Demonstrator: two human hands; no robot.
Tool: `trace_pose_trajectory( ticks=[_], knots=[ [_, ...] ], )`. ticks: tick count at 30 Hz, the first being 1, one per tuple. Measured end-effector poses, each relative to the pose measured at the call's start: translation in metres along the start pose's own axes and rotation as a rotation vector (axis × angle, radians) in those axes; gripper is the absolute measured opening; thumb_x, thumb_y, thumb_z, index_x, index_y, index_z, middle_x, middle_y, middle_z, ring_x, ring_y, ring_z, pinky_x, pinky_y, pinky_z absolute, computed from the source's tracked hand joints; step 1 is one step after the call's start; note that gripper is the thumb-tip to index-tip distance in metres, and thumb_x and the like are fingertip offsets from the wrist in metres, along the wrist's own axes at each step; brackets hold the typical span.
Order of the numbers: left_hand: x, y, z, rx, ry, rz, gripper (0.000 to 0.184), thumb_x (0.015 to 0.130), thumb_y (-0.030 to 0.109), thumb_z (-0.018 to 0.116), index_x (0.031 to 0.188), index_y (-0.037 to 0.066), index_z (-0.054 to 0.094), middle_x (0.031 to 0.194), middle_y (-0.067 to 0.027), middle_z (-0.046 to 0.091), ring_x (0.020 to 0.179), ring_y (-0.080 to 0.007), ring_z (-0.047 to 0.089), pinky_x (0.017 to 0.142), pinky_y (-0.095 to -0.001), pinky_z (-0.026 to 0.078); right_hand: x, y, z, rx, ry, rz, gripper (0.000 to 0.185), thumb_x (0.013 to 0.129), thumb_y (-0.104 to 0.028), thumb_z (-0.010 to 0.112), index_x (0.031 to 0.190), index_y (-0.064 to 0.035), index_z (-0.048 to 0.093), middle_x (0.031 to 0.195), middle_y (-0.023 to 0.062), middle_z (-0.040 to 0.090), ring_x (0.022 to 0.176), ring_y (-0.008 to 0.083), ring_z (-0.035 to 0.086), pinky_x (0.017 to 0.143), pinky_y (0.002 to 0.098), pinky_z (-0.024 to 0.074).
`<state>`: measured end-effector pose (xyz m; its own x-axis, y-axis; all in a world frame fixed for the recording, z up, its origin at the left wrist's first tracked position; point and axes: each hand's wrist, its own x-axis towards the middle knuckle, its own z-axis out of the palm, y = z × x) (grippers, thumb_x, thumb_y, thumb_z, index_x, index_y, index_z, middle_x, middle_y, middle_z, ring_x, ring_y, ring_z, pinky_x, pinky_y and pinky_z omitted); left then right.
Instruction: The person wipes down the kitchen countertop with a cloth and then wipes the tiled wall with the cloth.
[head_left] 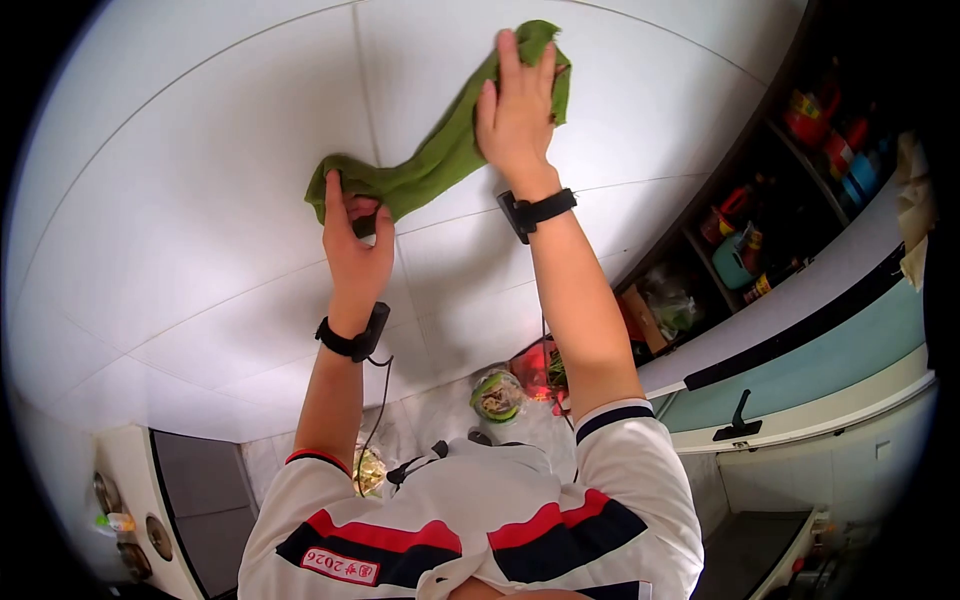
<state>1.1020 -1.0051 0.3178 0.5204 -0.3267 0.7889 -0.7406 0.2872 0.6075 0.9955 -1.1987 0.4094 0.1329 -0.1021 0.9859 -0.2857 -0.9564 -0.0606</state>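
A long green cloth (440, 160) lies stretched slantwise across a white tiled wall (250, 130), its right end higher than its left. At the lower left end is my left hand (357, 250), with the index finger extended on the cloth and the other fingers curled into its folds, the thumb apart at the side. My right hand (520, 115) rests over the upper right end, fingers stretched out and pressing the fabric to the tiles. Part of the cloth bunches beyond those fingertips. Each wrist wears a black strap with a small device.
Dark shelves (740, 230) with bottles and packets stand on the right. Below them is a window frame with a black handle (740, 415). Bagged food (497, 395) sits low near my body, beside a red bag (535, 370). A cable (382, 410) hangs from my left wrist.
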Motion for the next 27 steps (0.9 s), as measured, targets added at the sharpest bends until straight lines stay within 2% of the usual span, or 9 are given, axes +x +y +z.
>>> trace_pose_trajectory(
  ticks=[3, 4, 11, 14, 17, 20, 21, 24, 27],
  knots=[
    [0.0, 0.007, 0.03, -0.022, -0.01, 0.028, 0.07, 0.081, -0.001, 0.062, 0.143, -0.005, 0.032, 0.098, -0.0118, 0.064, 0.083, -0.0193, 0.061, 0.081, -0.0315, 0.051, -0.002, 0.044, -0.014, -0.048, 0.064, 0.034, 0.06, 0.089, -0.015, 0.052, 0.144, 0.0008, 0.031, 0.113, 0.0209, 0.054, 0.131, 0.0542, 0.027, 0.111, 0.0609, 0.0186],
    [0.001, 0.011, 0.038, -0.029, -0.019, 0.039, 0.069, 0.081, -0.001, 0.062, 0.143, -0.005, 0.032, 0.099, -0.0121, 0.064, 0.083, -0.0194, 0.061, 0.081, -0.0313, 0.051, -0.006, 0.056, -0.019, -0.059, 0.069, 0.068, 0.06, 0.09, -0.016, 0.05, 0.144, -0.0003, 0.032, 0.116, 0.021, 0.053, 0.132, 0.0536, 0.027, 0.111, 0.0619, 0.0167],
    [-0.004, 0.023, 0.098, -0.046, -0.271, 0.082, 0.068, 0.085, -0.004, 0.059, 0.146, -0.002, 0.028, 0.111, -0.0118, 0.064, 0.087, -0.0175, 0.06, 0.083, -0.0284, 0.05, -0.057, 0.133, -0.043, -0.106, 0.132, 0.359, 0.061, 0.094, -0.015, 0.041, 0.149, 0.002, 0.021, 0.124, 0.0245, 0.047, 0.135, 0.0537, 0.022, 0.114, 0.0571, 0.0075],
    [-0.012, 0.026, 0.113, -0.047, -0.396, 0.016, 0.068, 0.085, 0.004, 0.063, 0.145, 0.0, 0.032, 0.106, -0.0091, 0.065, 0.085, -0.0225, 0.061, 0.079, -0.0318, 0.051, -0.098, 0.15, -0.045, -0.126, 0.133, 0.544, 0.057, 0.099, -0.019, 0.032, 0.149, 0.004, 0.016, 0.142, 0.0253, 0.037, 0.137, 0.0475, 0.024, 0.116, 0.0531, 0.0076],
    [-0.019, 0.023, 0.109, 0.009, -0.453, -0.027, 0.068, 0.085, 0.006, 0.063, 0.146, 0.002, 0.032, 0.101, -0.0094, 0.065, 0.082, -0.0234, 0.062, 0.076, -0.033, 0.052, -0.141, 0.142, -0.043, -0.088, 0.079, 0.709, 0.058, 0.102, -0.023, 0.027, 0.149, 0.0067, 0.011, 0.149, 0.0309, 0.026, 0.138, 0.046, 0.022, 0.117, 0.0518, 0.0071],
    [-0.022, 0.012, 0.091, 0.045, -0.443, -0.022, 0.067, 0.085, 0.006, 0.063, 0.145, 0.001, 0.034, 0.096, -0.0094, 0.066, 0.077, -0.0233, 0.062, 0.073, -0.033, 0.052, -0.164, 0.124, -0.027, -0.113, 0.112, 0.687, 0.058, 0.102, -0.022, 0.027, 0.149, 0.0065, 0.01, 0.142, 0.0327, 0.033, 0.134, 0.0463, 0.027, 0.117, 0.0523, 0.0074],
    [-0.024, 0.01, 0.082, 0.054, -0.432, -0.019, 0.066, 0.085, 0.006, 0.063, 0.144, 0.001, 0.035, 0.094, -0.0093, 0.067, 0.076, -0.0232, 0.063, 0.071, -0.0329, 0.052, -0.165, 0.113, -0.024, -0.084, 0.114, 0.696, 0.059, 0.1, -0.02, 0.03, 0.149, 0.0067, 0.009, 0.133, 0.0313, 0.039, 0.128, 0.0462, 0.033, 0.116, 0.054, 0.0076],
    [-0.021, 0.01, 0.047, 0.085, -0.342, -0.11, 0.064, 0.084, 0.004, 0.062, 0.143, 0.001, 0.038, 0.085, -0.0084, 0.067, 0.071, -0.0214, 0.063, 0.067, -0.0318, 0.052, -0.157, 0.075, -0.005, -0.082, 0.133, 0.619, 0.061, 0.099, -0.017, 0.033, 0.149, 0.0069, 0.009, 0.128, 0.0291, 0.043, 0.123, 0.0456, 0.036, 0.114, 0.0562, 0.0071],
    [-0.014, -0.003, -0.003, 0.152, -0.205, -0.067, 0.062, 0.084, 0.002, 0.06, 0.142, 0.0, 0.039, 0.08, -0.0075, 0.067, 0.067, -0.0192, 0.063, 0.065, -0.0302, 0.052, -0.13, 0.016, 0.014, -0.012, 0.12, 0.528, 0.065, 0.095, -0.014, 0.04, 0.149, 0.0071, 0.011, 0.122, 0.0261, 0.046, 0.121, 0.0449, 0.037, 0.112, 0.0604, 0.0045]
  ],
)
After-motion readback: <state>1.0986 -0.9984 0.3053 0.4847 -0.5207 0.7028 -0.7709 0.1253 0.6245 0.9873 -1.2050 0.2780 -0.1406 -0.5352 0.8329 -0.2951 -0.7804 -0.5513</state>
